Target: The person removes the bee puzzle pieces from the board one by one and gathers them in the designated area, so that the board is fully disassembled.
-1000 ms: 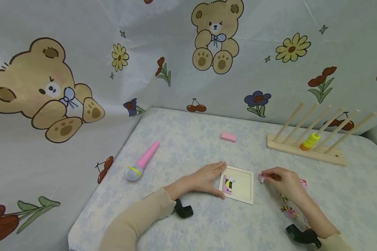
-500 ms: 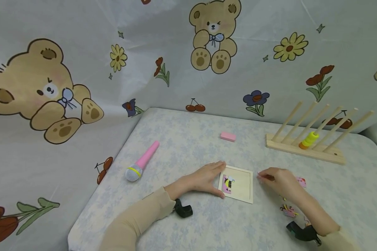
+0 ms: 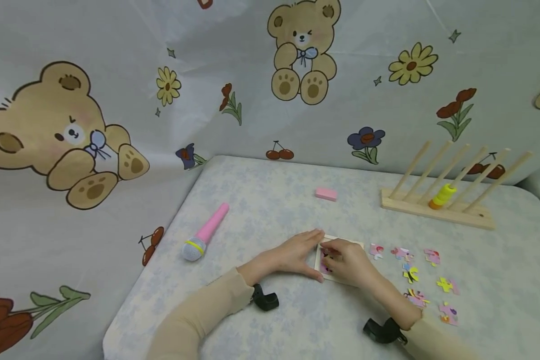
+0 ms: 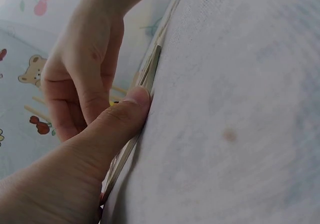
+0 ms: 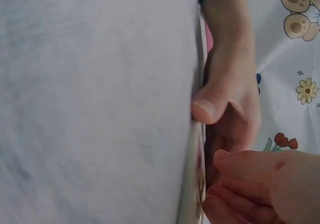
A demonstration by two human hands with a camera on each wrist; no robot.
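A square, shallow puzzle tray (image 3: 348, 239) lies on the table in the head view. My left hand (image 3: 292, 255) rests along its left side, thumb at the near left corner and fingers at the far left corner. In the left wrist view the left thumb (image 4: 125, 103) presses on the tray's edge. My right hand (image 3: 353, 262) is over the tray, its bent fingers at the pink puzzle piece (image 3: 326, 268) inside; the fingertips' contact is hidden. In the right wrist view the right hand's curled fingers (image 5: 245, 184) are beside the tray's edge.
Several loose puzzle pieces, including a pink and white one (image 3: 376, 251), lie right of the tray. A pink toy microphone (image 3: 207, 230) lies at the left. A pink block (image 3: 326, 194) and a wooden peg stand (image 3: 436, 211) with yellow and orange rings are farther back.
My right hand has moved left from the loose pink and white piece to above the tray. That piece now lies on the table, out of my fingers. The left hand stays at the tray.
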